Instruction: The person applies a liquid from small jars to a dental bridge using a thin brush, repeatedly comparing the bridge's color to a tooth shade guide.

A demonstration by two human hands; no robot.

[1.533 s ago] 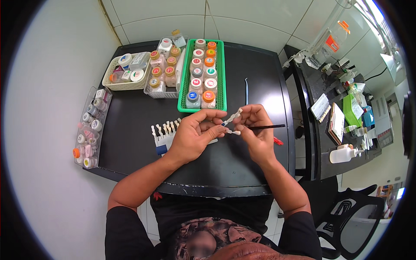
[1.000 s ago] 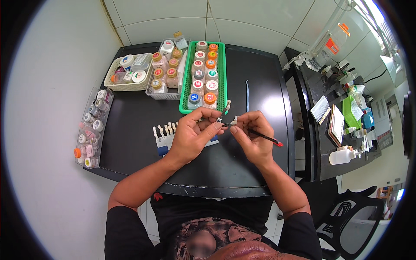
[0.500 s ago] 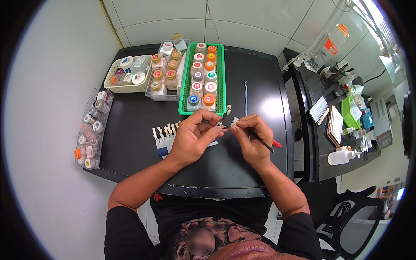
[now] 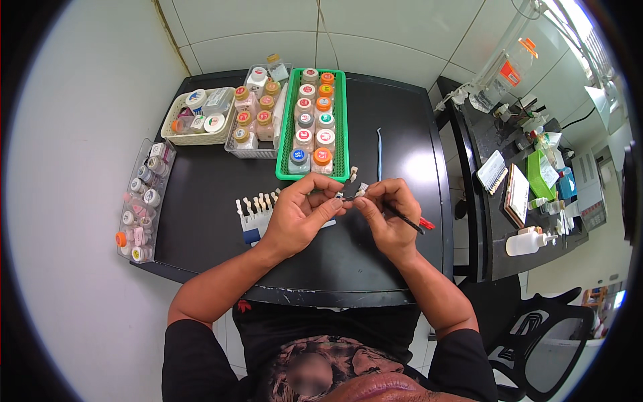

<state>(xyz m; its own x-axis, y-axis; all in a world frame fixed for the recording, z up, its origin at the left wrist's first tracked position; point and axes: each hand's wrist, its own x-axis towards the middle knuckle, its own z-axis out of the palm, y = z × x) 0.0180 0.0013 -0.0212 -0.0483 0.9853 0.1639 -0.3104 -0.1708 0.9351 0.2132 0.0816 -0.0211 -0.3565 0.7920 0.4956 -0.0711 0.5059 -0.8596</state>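
My left hand (image 4: 303, 213) is closed in a pinch, fingertips together around a small whitish piece (image 4: 339, 195) too small to make out. My right hand (image 4: 388, 218) grips a thin brush with a dark handle (image 4: 406, 220) like a pen; its tip end is at the left fingertips. A small pale piece (image 4: 362, 188) shows at the right fingertips. Just beyond the left fingers is a cream tooth-shaped tab (image 4: 353, 173); whether it is held cannot be told. Left of my left hand lies a tooth shade guide (image 4: 253, 218) with several cream tabs, partly hidden by the hand.
A green basket (image 4: 286, 134) of capped jars stands beyond my hands. A clear bin (image 4: 251, 153) of jars, a cream basket (image 4: 195, 139) and a clear tray (image 4: 143, 184) stand to the left. At the right lie a blue hooked instrument (image 4: 380, 154) and a red item (image 4: 426, 223).
Both hands keep nearly the same hold, with the fingers shifted slightly. The tooth-shaped tab beyond the left fingers sits a little nearer, and less of the dark part beside it shows.
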